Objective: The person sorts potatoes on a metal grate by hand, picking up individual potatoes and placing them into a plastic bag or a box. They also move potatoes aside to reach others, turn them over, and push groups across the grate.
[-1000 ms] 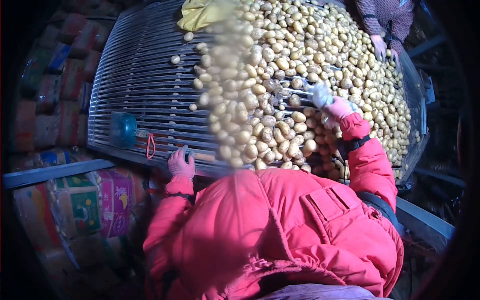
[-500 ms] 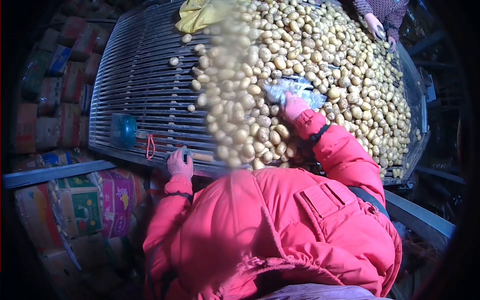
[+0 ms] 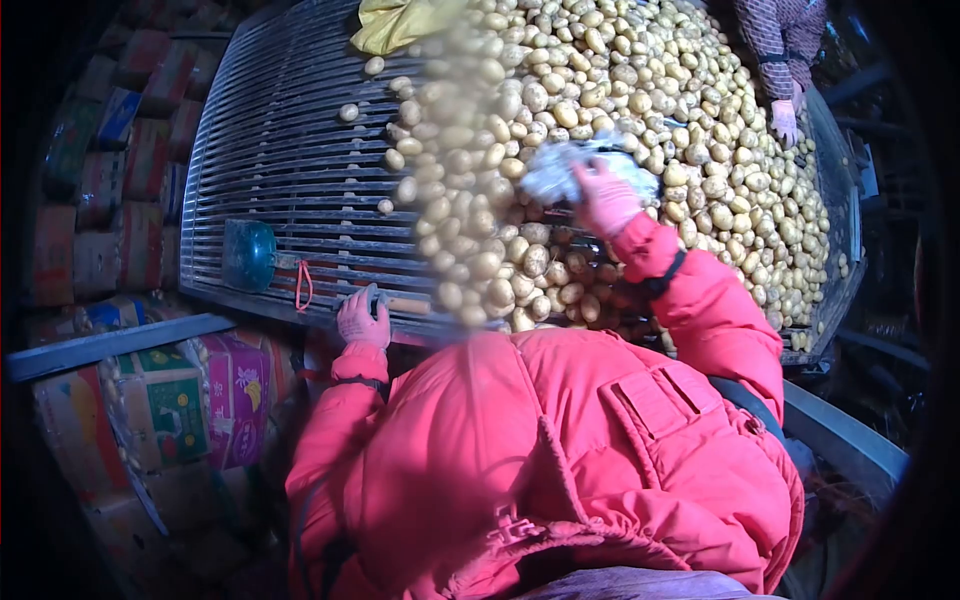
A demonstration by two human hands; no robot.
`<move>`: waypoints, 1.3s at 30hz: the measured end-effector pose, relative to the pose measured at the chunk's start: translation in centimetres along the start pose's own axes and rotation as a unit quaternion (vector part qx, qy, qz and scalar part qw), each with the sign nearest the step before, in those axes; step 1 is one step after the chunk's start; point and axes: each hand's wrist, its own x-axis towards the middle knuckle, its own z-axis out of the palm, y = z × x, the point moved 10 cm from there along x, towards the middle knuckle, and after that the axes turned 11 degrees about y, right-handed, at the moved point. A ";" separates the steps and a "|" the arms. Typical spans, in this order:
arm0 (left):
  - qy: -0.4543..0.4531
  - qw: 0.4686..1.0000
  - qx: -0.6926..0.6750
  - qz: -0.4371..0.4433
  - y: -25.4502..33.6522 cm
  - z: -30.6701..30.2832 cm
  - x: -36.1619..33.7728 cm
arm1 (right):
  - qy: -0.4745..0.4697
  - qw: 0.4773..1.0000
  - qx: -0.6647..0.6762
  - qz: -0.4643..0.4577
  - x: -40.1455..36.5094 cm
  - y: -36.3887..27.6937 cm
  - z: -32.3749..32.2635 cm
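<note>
My right hand [image 3: 606, 198], in a pink glove, is closed on a crumpled clear plastic bag [image 3: 552, 172]. It holds the bag just over the pile of potatoes [image 3: 690, 120] on the slatted table [image 3: 300, 150]. My left hand [image 3: 364, 320], gloved as well, has its fingers curled at the table's front edge. Something grey shows at its fingertips, but I cannot make out what it is. Right beside this hand lies a wooden handle [image 3: 408, 305]. A teal plastic scoop [image 3: 249, 255] with a red cord loop [image 3: 303, 286] rests farther left on the slats.
A yellow sack [image 3: 395, 25] lies at the far side. At the upper right, a co-worker's gloved hand [image 3: 784, 122] is over the potatoes. Stacked cartons [image 3: 160, 405] stand on the left, behind a metal bar [image 3: 120, 345]. A blurred smear covers part of the view.
My right hand has lifted and shifted slightly right with the plastic bag, and some slats show beneath it. The co-worker's hands have moved down the pile's edge. My left hand has barely moved.
</note>
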 end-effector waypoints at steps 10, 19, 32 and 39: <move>-0.006 1.000 -0.012 -0.012 -0.1 0.0 0.1 | -0.104 0.993 -0.016 0.052 0.1 4.8 -0.9; -0.013 1.000 0.002 -0.003 0.0 0.0 0.0 | 0.046 0.967 0.045 0.248 -4.1 14.4 -4.2; 0.059 0.926 -0.133 0.350 23.6 -6.1 3.4 | -0.021 0.833 0.530 -0.160 -5.9 -13.0 0.9; 0.075 0.984 -0.119 0.107 10.8 -6.9 6.1 | -0.054 0.994 0.090 0.043 -2.9 0.9 -0.6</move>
